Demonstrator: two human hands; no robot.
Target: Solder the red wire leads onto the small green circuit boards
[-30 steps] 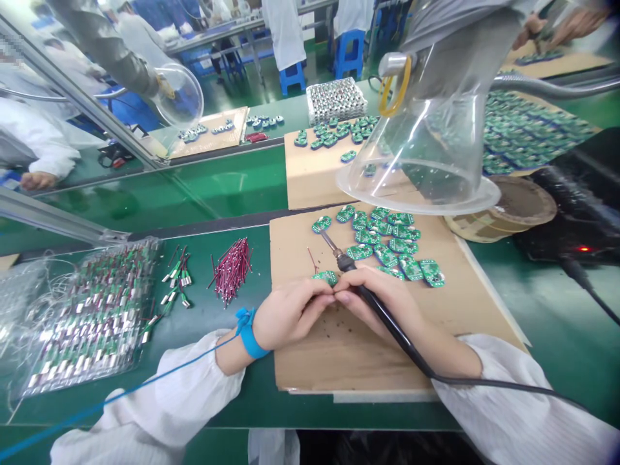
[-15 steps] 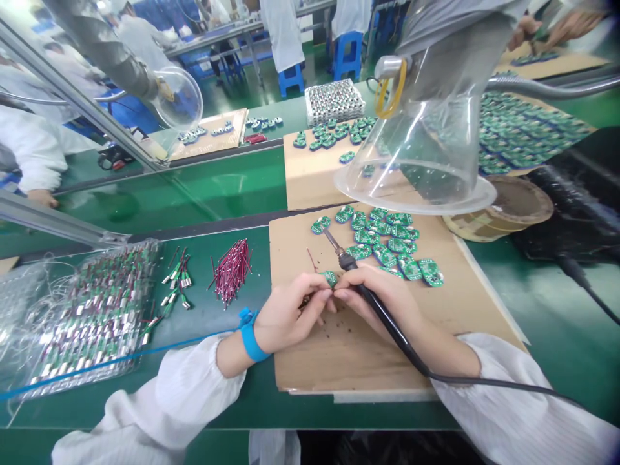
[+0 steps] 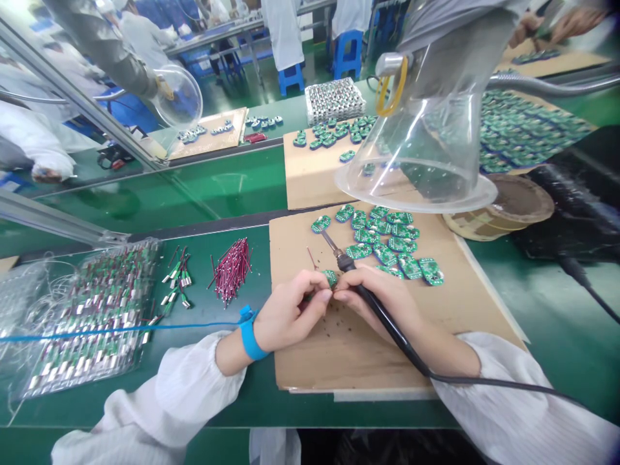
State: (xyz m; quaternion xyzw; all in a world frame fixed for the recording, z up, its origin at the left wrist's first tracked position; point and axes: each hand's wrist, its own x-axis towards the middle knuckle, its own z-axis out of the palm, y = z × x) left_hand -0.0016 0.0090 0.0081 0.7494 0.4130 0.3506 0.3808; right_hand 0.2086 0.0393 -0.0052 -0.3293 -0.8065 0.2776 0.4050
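My left hand [image 3: 298,307], with a blue wrist strap [image 3: 252,334], pinches a small green circuit board [image 3: 330,278] over the cardboard sheet [image 3: 387,349]. Most of that board is hidden by my fingers. A thin red wire [image 3: 310,257] sticks up beside it. My right hand [image 3: 380,294] is closed around a black soldering iron [image 3: 382,313]; its fingertips meet those of my left hand at the board. The iron's metal tip points up and left, close to a single circuit board [image 3: 320,224]. Several more green boards [image 3: 387,234] lie grouped behind my right hand.
Left of the cardboard are a pile of red wires [image 3: 230,271], loose connector leads [image 3: 179,271] and a clear tray of leads [image 3: 92,316]. A transparent fume hood [image 3: 416,161] hangs low at the right, near a round tub [image 3: 518,203]. Co-workers sit beyond.
My hands stay nearly still, fingertips together at the board. The blue strap's cord at the left has lifted. A co-worker's arm at the far left has moved up.
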